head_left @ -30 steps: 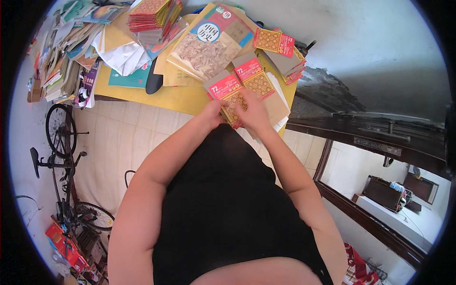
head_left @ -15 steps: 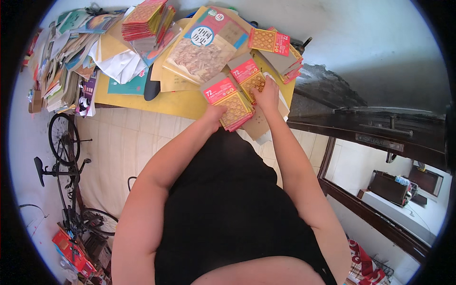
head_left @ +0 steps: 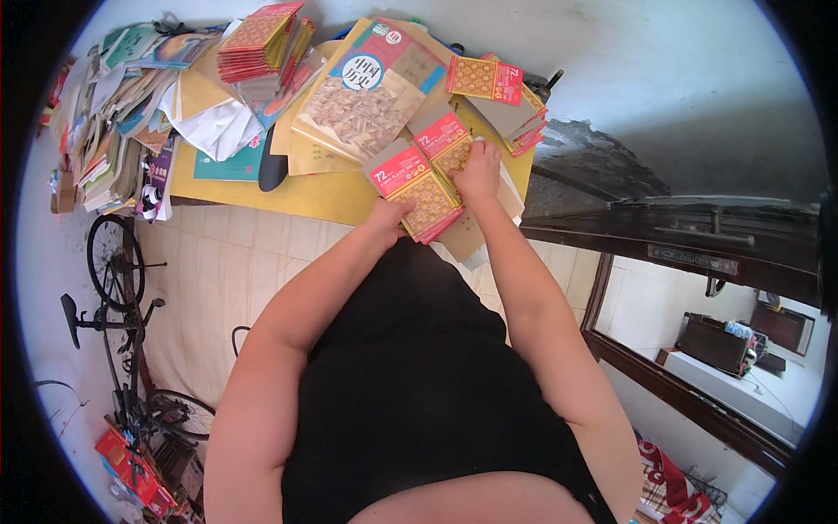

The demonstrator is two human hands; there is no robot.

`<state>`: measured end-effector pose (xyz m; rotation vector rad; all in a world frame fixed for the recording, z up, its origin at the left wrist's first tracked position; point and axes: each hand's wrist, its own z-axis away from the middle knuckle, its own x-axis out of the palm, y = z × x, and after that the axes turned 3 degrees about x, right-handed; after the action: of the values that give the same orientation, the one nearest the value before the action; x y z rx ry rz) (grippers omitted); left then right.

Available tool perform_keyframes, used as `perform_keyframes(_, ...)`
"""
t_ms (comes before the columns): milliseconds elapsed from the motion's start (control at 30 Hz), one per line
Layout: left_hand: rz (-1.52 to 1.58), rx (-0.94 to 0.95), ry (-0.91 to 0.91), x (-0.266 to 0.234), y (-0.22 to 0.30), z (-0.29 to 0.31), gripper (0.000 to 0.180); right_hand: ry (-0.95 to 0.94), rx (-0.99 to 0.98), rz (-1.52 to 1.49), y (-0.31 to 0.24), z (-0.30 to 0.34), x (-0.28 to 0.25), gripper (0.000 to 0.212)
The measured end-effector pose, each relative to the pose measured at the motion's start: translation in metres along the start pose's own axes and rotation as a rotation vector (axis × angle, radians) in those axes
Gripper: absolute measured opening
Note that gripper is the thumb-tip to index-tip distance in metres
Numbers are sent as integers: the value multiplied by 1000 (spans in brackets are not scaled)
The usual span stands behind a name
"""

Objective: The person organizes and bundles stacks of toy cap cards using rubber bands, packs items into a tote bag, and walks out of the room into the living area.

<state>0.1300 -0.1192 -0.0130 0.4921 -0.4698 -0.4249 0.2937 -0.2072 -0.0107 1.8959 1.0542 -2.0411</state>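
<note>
Red and gold in colour, the left pack (head_left: 422,199) sits at the near right corner of the large book (head_left: 353,113), gripped by the left hand (head_left: 389,217). The right hand (head_left: 478,175) has moved from it to the right pack (head_left: 443,140), farther right of the book, so the two are handled separately; whether it grips or merely rests there is unclear. A tall stack (head_left: 256,48) stands left of the book.

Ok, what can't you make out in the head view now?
In the head view:
Left hand: most fingers hidden behind the left red-and-gold stack.
Right red-and-gold pack: lower part hidden by the right hand.
Red cloth, lower right: cut off by the picture's edge.
Blue-and-white item, far right: too small to identify.
</note>
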Motion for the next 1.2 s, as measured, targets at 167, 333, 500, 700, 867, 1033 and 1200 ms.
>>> perform_keyframes(167, -9, 9, -6, 2, 3, 2, 31, 15, 64, -59, 4, -1, 10, 72)
perform_keyframes(333, -155, 49, -67, 9, 12, 12, 32, -116, 160, 32, -1, -13, -4, 78)
perform_keyframes(500, -133, -26, -94, 11, 15, 25, 36, -58, 83, 101, 3, -21, -4, 79)
perform_keyframes(700, -144, 54, -204, 2, 3, 15, 38, -148, 35, -306, 37, -21, -8, 43)
perform_keyframes(867, -559, -183, -235, -4, 24, 22, 47, 25, 4, -83, 8, 21, -75, 29)
perform_keyframes(1033, -1125, -330, -341, -4, 70, 19, 53, -116, 22, 68, 34, 47, -49, 35)
perform_keyframes(1200, -1194, 1138, -129, 32, 78, -7, 52, 31, -21, -96, 34, 62, -56, 40)
